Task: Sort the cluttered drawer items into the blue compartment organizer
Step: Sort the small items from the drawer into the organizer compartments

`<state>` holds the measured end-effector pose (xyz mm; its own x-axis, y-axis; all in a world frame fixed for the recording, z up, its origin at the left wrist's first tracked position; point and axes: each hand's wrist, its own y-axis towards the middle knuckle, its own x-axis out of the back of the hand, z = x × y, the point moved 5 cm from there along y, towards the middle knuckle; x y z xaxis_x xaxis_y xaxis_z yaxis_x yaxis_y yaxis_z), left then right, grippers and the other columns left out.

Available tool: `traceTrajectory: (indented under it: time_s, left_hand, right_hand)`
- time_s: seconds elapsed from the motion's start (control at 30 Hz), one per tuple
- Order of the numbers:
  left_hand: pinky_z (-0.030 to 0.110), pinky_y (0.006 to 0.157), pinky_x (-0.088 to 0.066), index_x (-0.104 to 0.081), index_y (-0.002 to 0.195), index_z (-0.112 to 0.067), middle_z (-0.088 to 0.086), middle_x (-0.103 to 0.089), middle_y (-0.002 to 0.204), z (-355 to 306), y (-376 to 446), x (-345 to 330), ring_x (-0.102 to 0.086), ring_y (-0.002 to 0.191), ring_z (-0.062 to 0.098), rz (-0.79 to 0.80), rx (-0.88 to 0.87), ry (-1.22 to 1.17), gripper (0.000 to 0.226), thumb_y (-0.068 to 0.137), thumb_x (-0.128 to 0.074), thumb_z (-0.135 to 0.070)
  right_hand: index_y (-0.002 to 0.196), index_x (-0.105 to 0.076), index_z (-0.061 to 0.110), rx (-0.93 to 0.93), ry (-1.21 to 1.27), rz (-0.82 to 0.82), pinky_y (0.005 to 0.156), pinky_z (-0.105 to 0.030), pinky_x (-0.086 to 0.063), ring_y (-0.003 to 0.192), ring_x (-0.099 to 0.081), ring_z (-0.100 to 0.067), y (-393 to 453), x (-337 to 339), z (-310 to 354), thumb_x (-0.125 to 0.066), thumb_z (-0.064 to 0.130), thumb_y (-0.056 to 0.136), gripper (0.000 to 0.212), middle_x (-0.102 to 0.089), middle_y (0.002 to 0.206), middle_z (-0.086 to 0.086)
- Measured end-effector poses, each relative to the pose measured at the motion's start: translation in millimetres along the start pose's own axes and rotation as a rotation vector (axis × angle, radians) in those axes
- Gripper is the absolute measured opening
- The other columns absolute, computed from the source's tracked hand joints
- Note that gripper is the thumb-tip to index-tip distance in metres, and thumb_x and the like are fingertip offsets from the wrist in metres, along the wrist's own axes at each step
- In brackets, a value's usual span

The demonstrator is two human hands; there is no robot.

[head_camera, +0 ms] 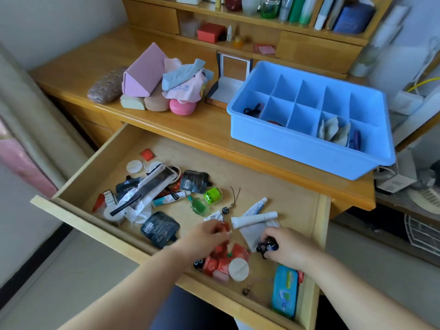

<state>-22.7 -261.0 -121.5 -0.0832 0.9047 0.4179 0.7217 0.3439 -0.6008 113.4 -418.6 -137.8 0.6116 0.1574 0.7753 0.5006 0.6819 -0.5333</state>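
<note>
Organizer: my blue plastic compartment organizer point(309, 148) sits on the desk, few cells filled.
Drawer: the open wooden drawer point(273, 186) remains cluttered (most work left).
Left hand point(204, 236): pinching a small red item, blurred.
Right hand point(289, 247): gripping a dark glossy hair clip point(267, 246).

pink triangular case point(142, 72): lies on the bench point(78, 67), the landmark for the rest.
patterned glasses case point(106, 85): just left of the pink triangular case, touching it.
cream case point(132, 102): under the front edge of the pink triangular case.
tan case point(156, 102): right of the cream case.
pink round case point(182, 106): right of the tan case.
cloths point(184, 81): heaped right of the pink triangular case, over the round cases.
open box point(228, 82): well right of the pink triangular case, lid upright.
red box point(210, 32): on the shelf behind and right of the pink triangular case.
</note>
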Motion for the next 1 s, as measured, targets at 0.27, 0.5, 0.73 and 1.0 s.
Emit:
traceTrajectory:
  time_s: [0.27, 0.5, 0.73, 1.0]
  left_hand:
    - [0.029, 0.101, -0.042, -0.053, 0.126, -0.029, 0.0, -0.04, 0.141, 10.2, -2.3, 6.9, -0.039, 0.131, 0.019, -0.055, -0.11, 0.465, 0.04, 0.088, -0.044, -0.017]
    - [0.038, 0.099, -0.045, -0.053, 0.125, -0.021, 0.0, -0.051, 0.13, 24.8, -13.3, 17.0, -0.052, 0.115, 0.022, 0.277, -0.108, 0.489, 0.038, 0.088, -0.049, -0.027]
    - [0.026, 0.106, -0.037, -0.047, 0.133, -0.024, -0.004, -0.042, 0.137, 54.1, -5.2, 116.9, -0.042, 0.127, 0.014, -0.516, -0.122, 0.427, 0.044, 0.089, -0.053, -0.018]
    - [0.031, 0.074, -0.047, -0.044, 0.124, -0.017, 0.001, -0.057, 0.11, 73.9, 26.6, 160.0, -0.06, 0.095, 0.02, -0.559, 0.148, 0.714, 0.041, 0.089, -0.057, -0.033]
  right_hand:
    - [0.099, -0.058, 0.038, -0.011, -0.322, -0.038, 0.066, -0.026, -0.04, 0.096, -0.059, -0.017, 17.7, 12.5, 31.0, -0.051, 0.038, 0.082, 0.019, -0.062, 0.103, 0.012]
    - [0.114, -0.06, 0.029, 0.413, -0.094, -0.234, 0.077, -0.027, -0.04, 0.106, -0.053, -0.014, 57.2, 13.0, 134.3, -0.049, 0.024, 0.091, 0.026, -0.054, 0.12, 0.011]
    - [0.102, -0.062, 0.026, 0.449, -0.177, -0.113, 0.114, -0.035, -0.017, 0.138, -0.028, -0.018, 73.3, -28.3, 121.3, -0.05, 0.026, 0.088, 0.018, -0.008, 0.159, 0.012]
    - [0.077, -0.071, 0.035, 0.479, -0.155, -0.307, 0.075, -0.026, -0.053, 0.084, -0.066, -0.009, 42.0, -12.7, 110.1, -0.076, 0.033, 0.066, 0.012, -0.068, 0.108, 0.014]
